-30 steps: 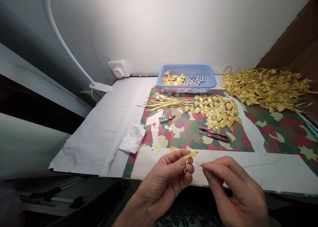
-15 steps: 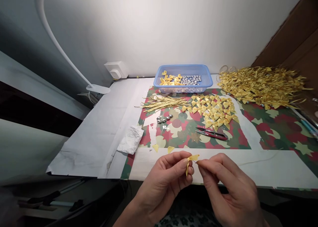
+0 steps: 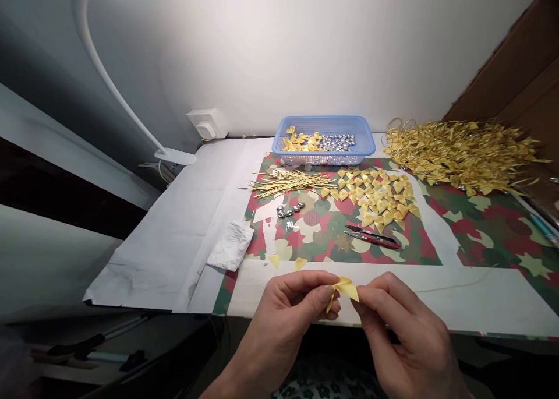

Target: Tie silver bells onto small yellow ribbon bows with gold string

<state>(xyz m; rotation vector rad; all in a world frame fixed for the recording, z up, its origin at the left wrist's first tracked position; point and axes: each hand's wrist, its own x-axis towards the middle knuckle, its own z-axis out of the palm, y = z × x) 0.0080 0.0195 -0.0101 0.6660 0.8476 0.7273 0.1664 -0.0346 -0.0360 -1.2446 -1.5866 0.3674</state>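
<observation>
Right grip, earlier apart, now at yellow bow in left grip

With the left hand I am pinching a small yellow satin ribbon bow over the near edge of the paper-covered white desk. My right hand is pressing thumb and forefinger together at the bow's right tip; from this far off I am not making out what lies between them. Beyond, slim red-and-black thread snips are lying near rows of yellow ribbon bows, which are bordering a pile of thin gold strips. A few shiny silver beads are sitting nearer, and a blue perforated plastic basket is standing by the wall, holding more bows and beads.
</observation>
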